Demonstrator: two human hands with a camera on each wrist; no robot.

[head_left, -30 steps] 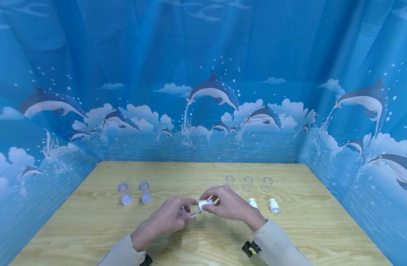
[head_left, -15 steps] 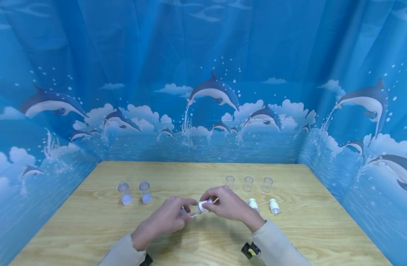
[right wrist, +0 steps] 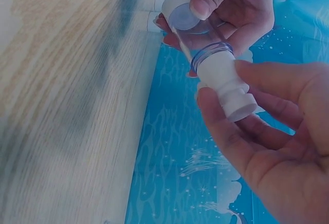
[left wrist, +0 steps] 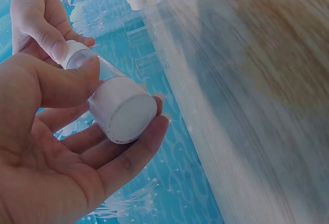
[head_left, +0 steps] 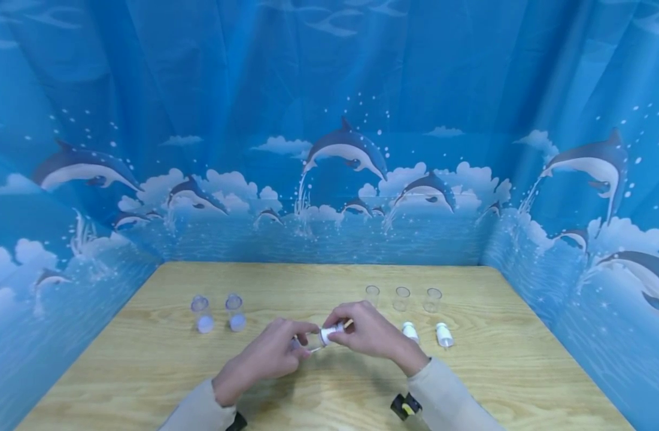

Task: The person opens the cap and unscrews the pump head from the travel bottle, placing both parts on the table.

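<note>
My left hand (head_left: 272, 350) holds a small clear bottle (right wrist: 198, 35) with a white base (left wrist: 122, 112), thumb on one side and fingers on the other. The bottle lies tilted in the air above the table, its mouth toward the right. At that mouth my right hand (head_left: 369, 329) pinches a white pump top (right wrist: 218, 75) between thumb and fingers. The wide collar of the pump top meets the bottle's threaded rim, and its narrower head points away from the bottle.
On the wooden table (head_left: 329, 401), two similar bottles (head_left: 200, 312) (head_left: 235, 311) stand at the left. Three clear caps (head_left: 371, 293) (head_left: 401, 298) (head_left: 433, 299) stand at the right, with two white pump tops (head_left: 410, 331) (head_left: 445, 334) in front. A blue dolphin curtain (head_left: 329, 90) surrounds the table.
Both hands and the bottle stay in nearly the same place. The fingers of my right hand have shifted slightly around the white pump top.
</note>
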